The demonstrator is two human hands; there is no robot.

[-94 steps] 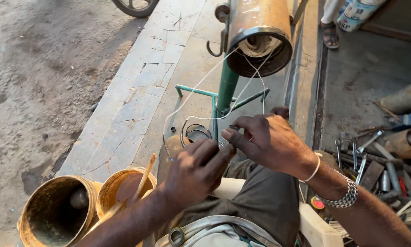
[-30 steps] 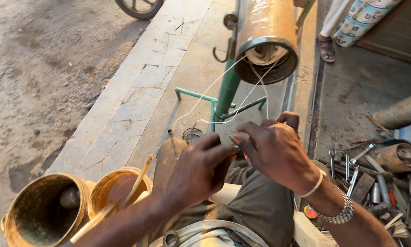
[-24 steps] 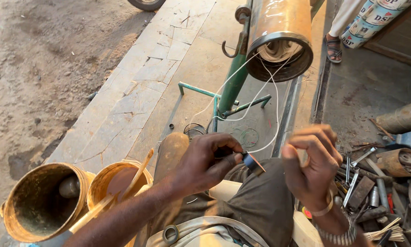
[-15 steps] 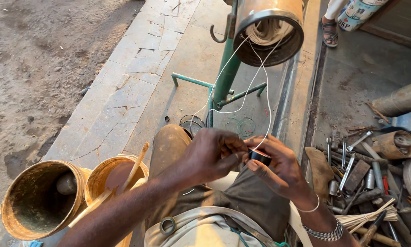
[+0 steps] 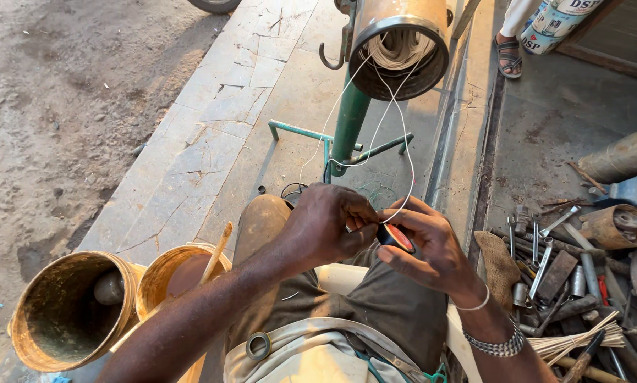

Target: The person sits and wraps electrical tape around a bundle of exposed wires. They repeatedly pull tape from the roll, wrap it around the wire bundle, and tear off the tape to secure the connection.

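My left hand (image 5: 327,228) and my right hand (image 5: 432,247) meet over my lap. Between them is a small roll of black tape with a red core (image 5: 396,237), which my right hand holds while my left fingers pinch at it. Thin white wires (image 5: 406,142) run from my hands up into the open end of a rusty metal cylinder (image 5: 401,44), where coiled windings show. The cylinder rests on a green metal stand (image 5: 349,124).
Two dirty metal buckets (image 5: 70,312) stand at the lower left, one with a stick in it. A heap of wrenches and metal tools (image 5: 567,266) lies at the right. Another person's sandalled foot (image 5: 508,53) is at the top right, by a white-and-blue sack.
My hands first worked close together, then my right hand drew away to the right and came back. Now both hands meet again over the tape roll, and the view has shifted slightly.
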